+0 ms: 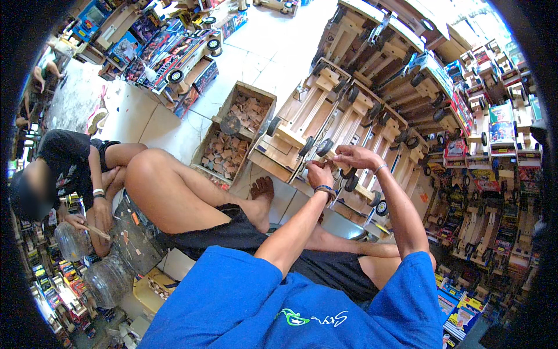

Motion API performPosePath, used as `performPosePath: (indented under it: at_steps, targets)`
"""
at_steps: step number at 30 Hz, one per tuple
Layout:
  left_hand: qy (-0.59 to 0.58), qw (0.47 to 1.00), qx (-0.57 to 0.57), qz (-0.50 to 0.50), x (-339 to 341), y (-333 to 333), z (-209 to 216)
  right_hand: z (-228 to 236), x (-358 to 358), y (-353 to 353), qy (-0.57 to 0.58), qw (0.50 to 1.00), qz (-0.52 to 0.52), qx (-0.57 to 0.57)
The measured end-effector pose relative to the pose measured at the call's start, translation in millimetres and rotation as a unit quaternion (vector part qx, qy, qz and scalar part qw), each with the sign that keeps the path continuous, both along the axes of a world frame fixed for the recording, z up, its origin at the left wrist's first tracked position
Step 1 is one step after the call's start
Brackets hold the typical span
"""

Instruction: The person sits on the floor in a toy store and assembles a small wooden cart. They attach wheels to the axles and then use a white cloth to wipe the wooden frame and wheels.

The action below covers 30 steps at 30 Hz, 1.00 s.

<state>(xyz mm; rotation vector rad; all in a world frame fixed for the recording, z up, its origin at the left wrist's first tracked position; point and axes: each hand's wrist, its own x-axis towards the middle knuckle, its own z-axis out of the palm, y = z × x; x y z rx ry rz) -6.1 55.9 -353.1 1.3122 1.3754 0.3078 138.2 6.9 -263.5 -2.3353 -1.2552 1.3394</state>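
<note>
1. Bright light comes from the top, washing the tiled floor (250, 64) nearly white
2. The toy trucks (472, 237) at the lower right sit in dimmer shade
3. Clear plastic containers (106, 284) catch pale glints
4. Fisheye distortion bends edges toward a black, grainy rim
5. A heavy blur covers the co-worker's head (34, 187)
6. The blue shirt (232, 296) is evenly lit

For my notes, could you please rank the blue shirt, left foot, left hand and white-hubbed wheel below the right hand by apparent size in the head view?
1. Blue shirt
2. Left foot
3. Left hand
4. White-hubbed wheel
</note>
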Motion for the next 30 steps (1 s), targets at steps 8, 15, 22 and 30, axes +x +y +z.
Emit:
performPosePath:
  at_steps: [8, 15, 22, 30]
  targets:
    - [0.002, 1.0, 0.006, 0.026, 1.5, -4.8, -0.7, 4.6, -3.8, 1.9, -0.002, 1.0, -0.006, 0.005]
    - [-0.025, 0.997, -0.034, 0.058, 1.2, -6.6, 14.4, 4.8, -4.6, 2.0, -0.004, 1.0, -0.011, -0.012]
    - [-0.009, 0.997, -0.044, 0.069, 4.2, -6.4, 19.0, 5.4, -5.5, 2.8, -0.003, 1.0, -0.008, -0.002]
    - [-0.002, 0.997, -0.039, 0.071, 7.1, -7.1, 18.0, 4.3, -5.7, 5.3, -0.012, 1.0, 0.006, -0.007]
